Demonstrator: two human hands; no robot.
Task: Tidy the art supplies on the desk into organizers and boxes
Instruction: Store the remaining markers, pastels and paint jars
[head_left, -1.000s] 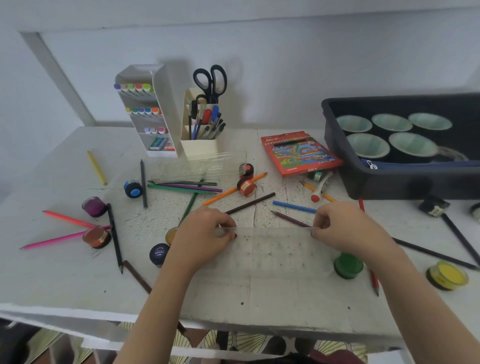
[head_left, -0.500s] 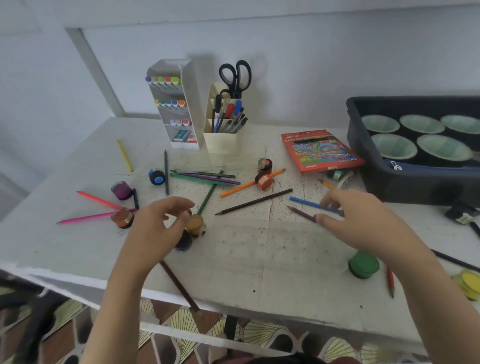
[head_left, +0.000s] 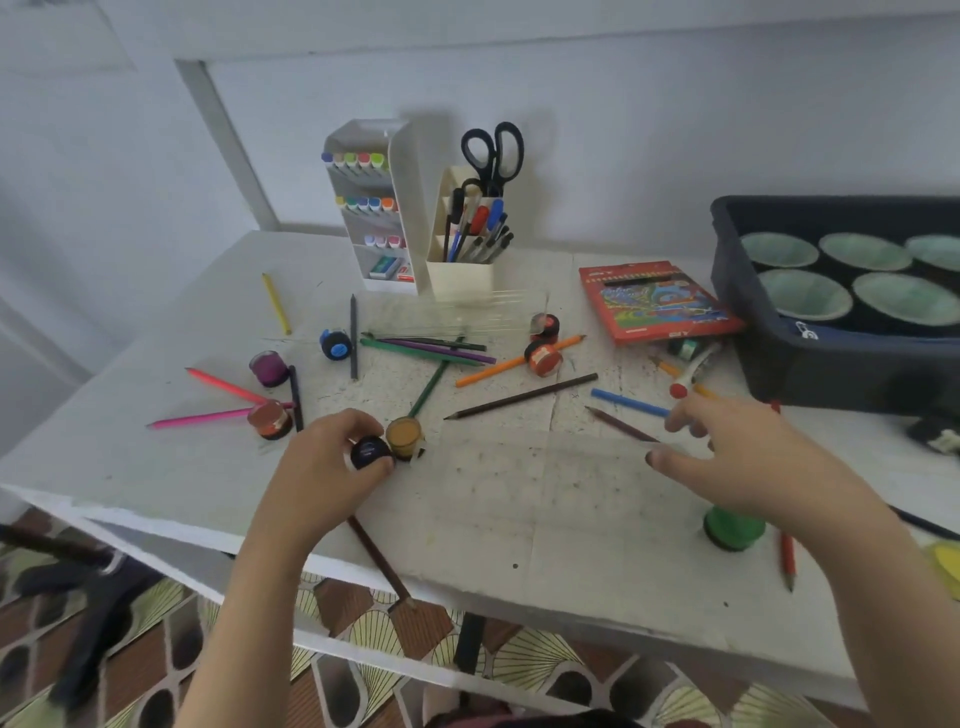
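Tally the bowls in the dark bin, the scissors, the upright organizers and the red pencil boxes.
Bowls: 5 in view, in the dark bin
Scissors: 1
Upright organizers: 2, marker rack and pen cup
Red pencil box: 1
Total: 9

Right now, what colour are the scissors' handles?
Black. The scissors stand in the cream pen holder; the head view shows them best.
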